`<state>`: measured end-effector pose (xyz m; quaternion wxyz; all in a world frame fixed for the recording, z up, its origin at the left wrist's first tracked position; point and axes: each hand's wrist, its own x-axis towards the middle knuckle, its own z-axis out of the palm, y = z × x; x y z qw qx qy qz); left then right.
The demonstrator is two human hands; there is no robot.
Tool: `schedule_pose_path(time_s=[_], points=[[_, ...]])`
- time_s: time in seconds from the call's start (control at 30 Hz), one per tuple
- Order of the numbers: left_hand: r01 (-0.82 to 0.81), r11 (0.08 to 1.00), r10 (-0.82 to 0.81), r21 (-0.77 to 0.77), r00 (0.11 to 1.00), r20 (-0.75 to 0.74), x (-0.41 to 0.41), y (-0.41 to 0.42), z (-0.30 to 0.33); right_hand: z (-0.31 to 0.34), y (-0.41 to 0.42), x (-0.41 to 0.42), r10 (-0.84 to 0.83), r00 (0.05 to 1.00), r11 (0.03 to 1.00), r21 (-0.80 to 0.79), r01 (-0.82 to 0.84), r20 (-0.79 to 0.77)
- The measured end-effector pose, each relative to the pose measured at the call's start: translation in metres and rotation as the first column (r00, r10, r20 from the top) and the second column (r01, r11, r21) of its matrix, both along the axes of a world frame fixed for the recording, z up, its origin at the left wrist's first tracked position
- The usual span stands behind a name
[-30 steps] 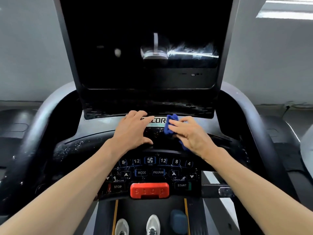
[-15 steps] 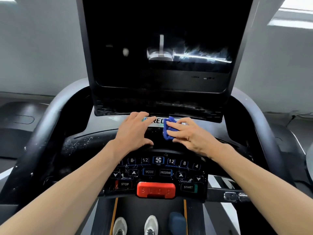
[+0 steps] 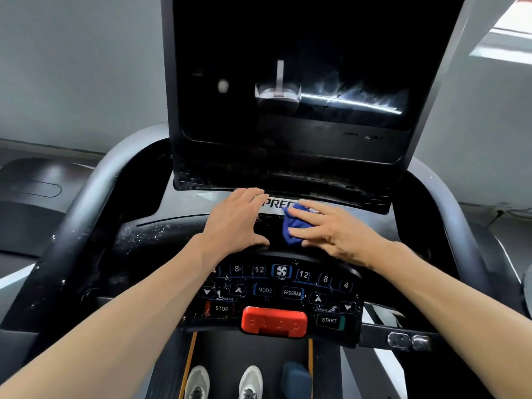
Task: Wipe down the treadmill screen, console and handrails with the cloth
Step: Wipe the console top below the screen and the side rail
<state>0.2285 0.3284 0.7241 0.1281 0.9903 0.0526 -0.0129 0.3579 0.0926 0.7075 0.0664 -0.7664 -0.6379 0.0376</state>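
Note:
The treadmill's big dark screen (image 3: 288, 82) stands upright ahead, with streaks and a light reflection on its right half. Below it lies the black console (image 3: 149, 234), speckled with droplets on the left. My right hand (image 3: 331, 231) presses a crumpled blue cloth (image 3: 293, 228) flat onto the console's middle, just under the brand label. My left hand (image 3: 239, 220) rests flat beside it, fingers spread, holding nothing. The grey handrails curve down on the left (image 3: 95, 203) and right (image 3: 460, 226).
A button panel (image 3: 282, 292) with a red stop tab (image 3: 273, 321) sits below my hands. My two light shoes (image 3: 224, 381) and a dark blue object (image 3: 296, 378) are on the belt. Another machine (image 3: 31, 197) stands at the left.
My right hand has spread flat and slid the cloth slightly down and right on the console. My head has turned left, so the treadmill sits further right in view.

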Motion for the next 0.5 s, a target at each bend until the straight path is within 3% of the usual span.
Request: schedule_pose_path(time_s=[0.1,0.2,0.37,0.5], points=[[-0.010,1.000,0.010,-0.027,1.000,0.000,-0.001,-0.001,-0.001,0.009,-0.043,0.011,-0.091,0.992,0.996,0.013,0.090,0.088],[-0.037,0.998,0.037,-0.049,0.999,-0.003,-0.002,-0.002,-0.001,0.008,-0.021,-0.004,-0.135,0.982,0.989,0.080,0.125,0.134],[-0.052,0.996,0.050,-0.073,0.998,-0.041,-0.001,0.001,0.002,-0.001,0.052,-0.013,-0.068,0.992,0.993,0.101,0.058,0.104],[-0.090,0.993,0.085,-0.079,0.995,-0.057,-0.006,0.012,0.000,0.000,-0.004,-0.002,-0.107,0.994,0.981,0.160,0.106,0.001]])
